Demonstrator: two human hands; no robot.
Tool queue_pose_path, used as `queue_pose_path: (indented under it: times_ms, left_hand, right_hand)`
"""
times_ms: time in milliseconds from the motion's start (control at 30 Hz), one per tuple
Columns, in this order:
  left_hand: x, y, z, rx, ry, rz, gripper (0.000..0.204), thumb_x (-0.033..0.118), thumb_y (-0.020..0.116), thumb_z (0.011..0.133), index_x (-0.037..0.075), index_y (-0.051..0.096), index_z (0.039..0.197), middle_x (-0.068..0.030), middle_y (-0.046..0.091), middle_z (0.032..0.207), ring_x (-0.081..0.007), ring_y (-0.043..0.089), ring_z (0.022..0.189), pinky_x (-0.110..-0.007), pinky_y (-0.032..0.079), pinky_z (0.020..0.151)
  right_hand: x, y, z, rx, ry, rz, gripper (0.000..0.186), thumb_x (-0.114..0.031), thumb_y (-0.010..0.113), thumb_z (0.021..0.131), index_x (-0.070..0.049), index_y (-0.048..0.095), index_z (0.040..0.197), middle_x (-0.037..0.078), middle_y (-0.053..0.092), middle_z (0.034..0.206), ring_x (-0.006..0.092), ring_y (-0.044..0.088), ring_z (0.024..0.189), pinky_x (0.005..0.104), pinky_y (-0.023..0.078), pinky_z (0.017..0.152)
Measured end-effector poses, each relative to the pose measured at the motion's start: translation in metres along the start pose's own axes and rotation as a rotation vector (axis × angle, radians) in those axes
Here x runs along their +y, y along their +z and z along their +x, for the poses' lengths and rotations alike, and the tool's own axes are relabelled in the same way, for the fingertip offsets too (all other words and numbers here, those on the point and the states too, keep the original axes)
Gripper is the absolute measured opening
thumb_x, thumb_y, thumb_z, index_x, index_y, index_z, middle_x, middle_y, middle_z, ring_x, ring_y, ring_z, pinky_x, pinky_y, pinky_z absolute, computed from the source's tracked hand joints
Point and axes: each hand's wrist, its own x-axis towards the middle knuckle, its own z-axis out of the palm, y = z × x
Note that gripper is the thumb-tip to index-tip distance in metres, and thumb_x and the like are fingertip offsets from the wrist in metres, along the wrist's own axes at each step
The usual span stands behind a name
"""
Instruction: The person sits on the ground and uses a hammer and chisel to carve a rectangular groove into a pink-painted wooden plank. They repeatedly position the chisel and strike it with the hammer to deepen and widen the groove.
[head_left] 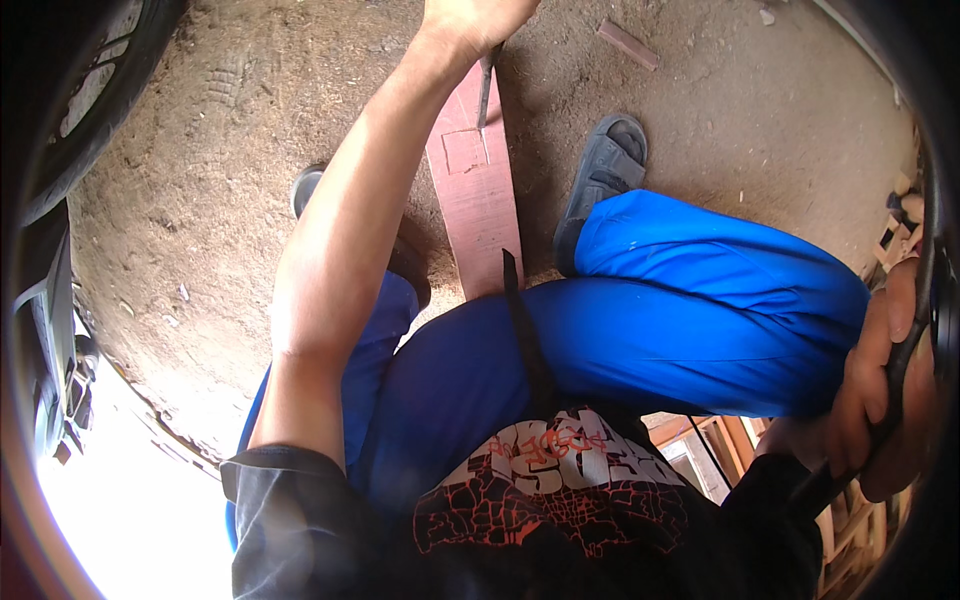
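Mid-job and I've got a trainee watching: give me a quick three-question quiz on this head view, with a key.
1. Pick one: the outline marked on the pinkish board is (a) round, (b) four-sided, (c) star-shaped.
2. True or false: the left hand holds the narrow dark tool.
3. Fill in the blank: the short loose strip of wood lies on the bare ____.

Key: 1. b. 2. True. 3. Ground.

Brown earth floor (770,130) spans the upper frame; dark tyre (118,100) upper left, white glare (110,500) lower left, wooden pieces (738,440) lower right.
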Motion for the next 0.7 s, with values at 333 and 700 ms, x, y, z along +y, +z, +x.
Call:
queue_pose_path:
  times_ms: [333,700]
  left_hand:
    - [-0.002,0.003,0.001,0.003,0.028,0.085,0.025,0.014,0.065,0.087,0.008,0.056,0.065,0.0030,0.051,0.053,-0.0070,0.046,0.044,-0.028,0.035,0.041]
    - [-0.011,-0.011,0.010,0.067,0.095,0.169,0.024,0.018,0.067,0.082,0.003,0.056,0.067,-0.0003,0.053,0.058,-0.0081,0.046,0.054,-0.032,0.038,0.049]
  right_hand:
    - [0.002,0.033,0.014,0.491,-0.089,0.015,0.033,-0.025,0.042,0.106,0.006,0.052,0.112,0.013,0.053,0.074,0.0252,0.055,0.051,0.0360,0.048,0.044]
    - [-0.042,0.056,0.102,0.691,-0.423,-0.548,0.036,-0.037,0.044,0.107,-0.002,0.053,0.104,-0.001,0.045,0.065,0.0031,0.036,0.033,0.0181,0.033,0.028]
